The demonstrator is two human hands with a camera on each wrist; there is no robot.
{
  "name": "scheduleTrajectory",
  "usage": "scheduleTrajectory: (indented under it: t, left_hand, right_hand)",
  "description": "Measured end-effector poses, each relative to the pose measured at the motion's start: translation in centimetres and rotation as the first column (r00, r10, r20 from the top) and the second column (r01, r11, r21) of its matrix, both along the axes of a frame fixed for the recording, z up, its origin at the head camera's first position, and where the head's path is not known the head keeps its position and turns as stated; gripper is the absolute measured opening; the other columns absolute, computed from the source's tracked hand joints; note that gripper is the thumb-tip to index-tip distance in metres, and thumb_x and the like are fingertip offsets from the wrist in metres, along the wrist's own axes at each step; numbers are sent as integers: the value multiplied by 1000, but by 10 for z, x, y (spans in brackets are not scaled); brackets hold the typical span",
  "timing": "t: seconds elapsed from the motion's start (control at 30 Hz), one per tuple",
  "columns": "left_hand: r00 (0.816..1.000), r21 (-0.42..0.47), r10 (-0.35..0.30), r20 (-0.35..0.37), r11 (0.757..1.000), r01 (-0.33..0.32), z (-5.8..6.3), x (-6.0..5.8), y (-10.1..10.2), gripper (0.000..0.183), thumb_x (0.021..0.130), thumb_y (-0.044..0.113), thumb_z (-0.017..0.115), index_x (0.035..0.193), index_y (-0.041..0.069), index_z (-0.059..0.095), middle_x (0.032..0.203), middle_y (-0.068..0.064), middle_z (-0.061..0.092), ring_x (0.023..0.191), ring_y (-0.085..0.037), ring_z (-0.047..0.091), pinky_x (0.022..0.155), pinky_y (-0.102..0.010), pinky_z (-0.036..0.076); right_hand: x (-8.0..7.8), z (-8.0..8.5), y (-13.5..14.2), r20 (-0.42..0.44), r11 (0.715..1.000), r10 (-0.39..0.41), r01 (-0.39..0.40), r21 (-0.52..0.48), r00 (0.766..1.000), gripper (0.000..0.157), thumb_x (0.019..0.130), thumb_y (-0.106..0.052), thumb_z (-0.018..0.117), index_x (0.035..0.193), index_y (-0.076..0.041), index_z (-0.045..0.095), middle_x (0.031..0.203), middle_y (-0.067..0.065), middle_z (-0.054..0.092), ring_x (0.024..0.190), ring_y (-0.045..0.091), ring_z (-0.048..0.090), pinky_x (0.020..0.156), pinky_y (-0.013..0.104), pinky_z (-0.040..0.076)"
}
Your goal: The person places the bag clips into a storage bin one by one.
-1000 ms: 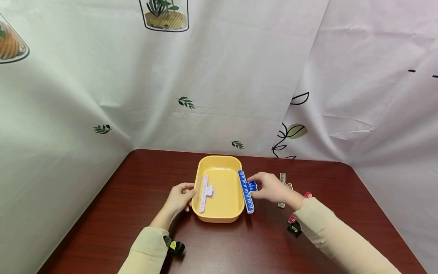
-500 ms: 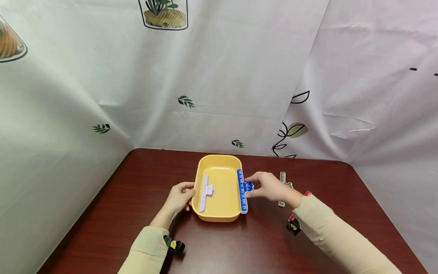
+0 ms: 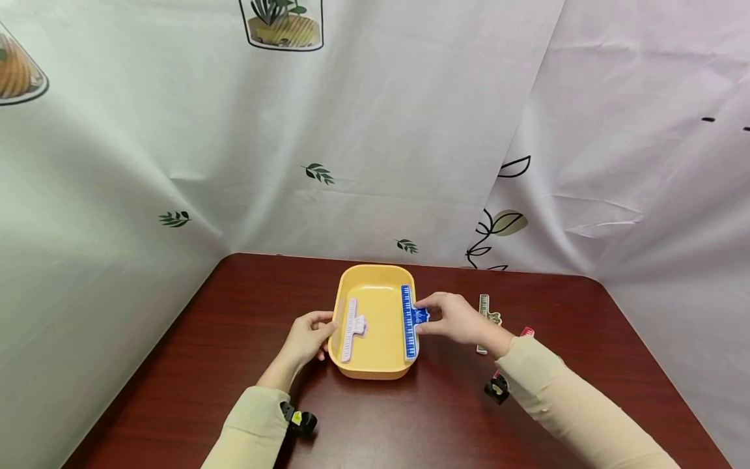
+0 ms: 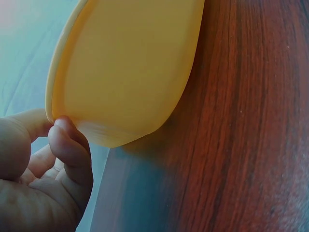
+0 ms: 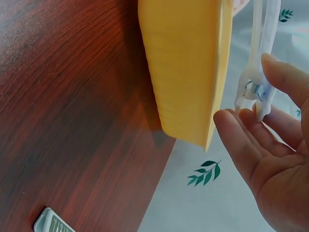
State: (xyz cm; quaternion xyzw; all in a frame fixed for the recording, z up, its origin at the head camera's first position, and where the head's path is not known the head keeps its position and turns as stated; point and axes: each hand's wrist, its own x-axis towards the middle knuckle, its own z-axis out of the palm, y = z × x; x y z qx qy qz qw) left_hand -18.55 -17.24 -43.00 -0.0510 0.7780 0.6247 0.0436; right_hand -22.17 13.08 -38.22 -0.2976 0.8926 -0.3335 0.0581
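Note:
A yellow plastic basin point(image 3: 375, 374) stands on the table, and my left hand point(image 3: 307, 335) pinches its left rim between thumb and fingers point(image 4: 70, 145). Inside it, toward the left, lies a pale lilac bag clip point(image 3: 348, 335) with a ruler-like bar. My right hand point(image 3: 459, 319) holds a blue ruler-marked bag clip point(image 3: 408, 326) by its handle, over the basin's right side. Edge-on in the right wrist view, this clip point(image 5: 256, 89) shows two pale arms and a small metal spring; thumb and fingers are around its handle, above the basin's rim.
On the dark red-brown wooden table point(image 3: 375, 430), a green ruler-marked clip point(image 3: 484, 305) lies right of the basin, partly behind the right wrist. A red clip point(image 3: 527, 331) is mostly hidden under the right forearm. White patterned cloth point(image 3: 375, 130) hangs behind the table.
My right hand has moved left with the blue clip, from outside the basin's right rim to over its inner right side. The clip now stands straighter. My left hand has stayed at the rim.

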Motion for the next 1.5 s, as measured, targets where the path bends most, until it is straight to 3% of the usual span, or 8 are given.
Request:
scheduleTrajectory:
  t: [0.13,0.27,0.9,1.3,1.37,1.5]
  left_hand:
    - [1000,-8,15,4,1000,-15,-12,-6,-3,38,89,8,61,123,-8,54,64,-2,52,45,-8,46,36,-20,39]
    - [1000,-18,19,5,1000,-19,-16,-9,-4,37,88,8,61,122,-6,55,64,-3,51,45,-9,46,36,-20,40]
    - [1000,-37,12,-2,999,-12,-13,-7,-5,38,89,9,62,123,-6,54,63,-3,51,45,-9,46,36,-21,40]
    - [1000,-28,14,5,1000,-13,-12,-6,-3,39,89,10,62,123,-7,54,63,-3,51,45,-9,45,36,-20,39]
    - [1000,-27,8,9,1000,-8,-3,-1,-1,39,89,8,61,123,-9,53,64,-3,51,45,-9,45,37,-20,40]
    - [1000,-29,8,6,1000,-8,-3,-1,0,39,89,8,61,123,-9,53,64,-4,52,46,-9,46,37,-21,40]
  right_hand:
    - [0,0,-4,33,1000,-14,14,-9,999,48,79,-27,76,118,-2,64,109,9,64,94,18,62,79,33,57]
    - [-1,1,-7,61,1000,-21,23,-20,998,47,79,-25,76,118,-2,64,109,10,63,91,17,62,75,25,57]
    - [-7,0,-21,94,999,-22,25,-40,995,41,76,-15,76,112,0,62,98,8,67,83,15,63,69,23,56]
    - [-8,-3,-31,108,995,-98,98,11,989,42,74,-17,79,110,-2,63,93,4,65,78,13,60,67,23,55]
    - [-8,-4,-33,105,993,-116,113,34,988,42,74,-19,80,110,-3,65,92,3,64,77,12,58,66,22,54]
    - [-7,-2,-36,108,988,-147,140,72,983,44,74,-22,81,112,-5,66,92,2,64,76,12,55,65,22,52]
